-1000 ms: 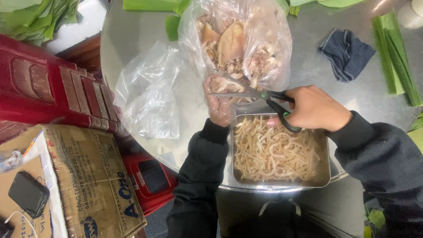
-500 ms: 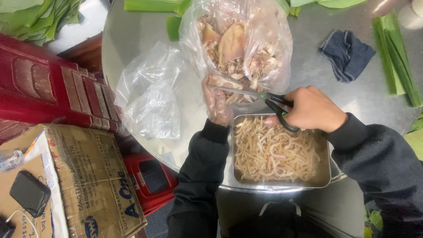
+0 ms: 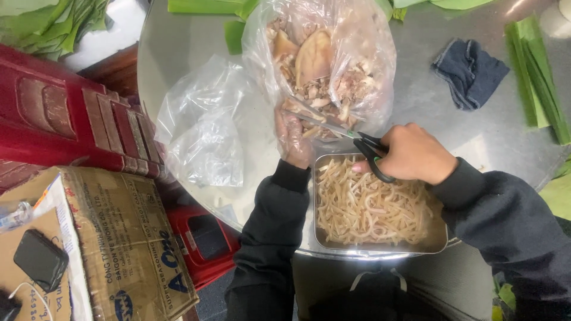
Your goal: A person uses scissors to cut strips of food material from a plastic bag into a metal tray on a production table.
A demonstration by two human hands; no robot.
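My right hand (image 3: 416,156) is gripping the scissors (image 3: 357,142), blades open over a strip of meat (image 3: 309,113) pinched in my gloved left hand (image 3: 292,139). That's at the mouth of the meat bag (image 3: 333,65), right above the metal tray (image 3: 380,245) of cut strips on the steel surface (image 3: 416,113).

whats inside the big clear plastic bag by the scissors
The big clear plastic bag holds pale meat pieces, some large, many small. What lies beneath the pile cannot be seen through the crinkled plastic.
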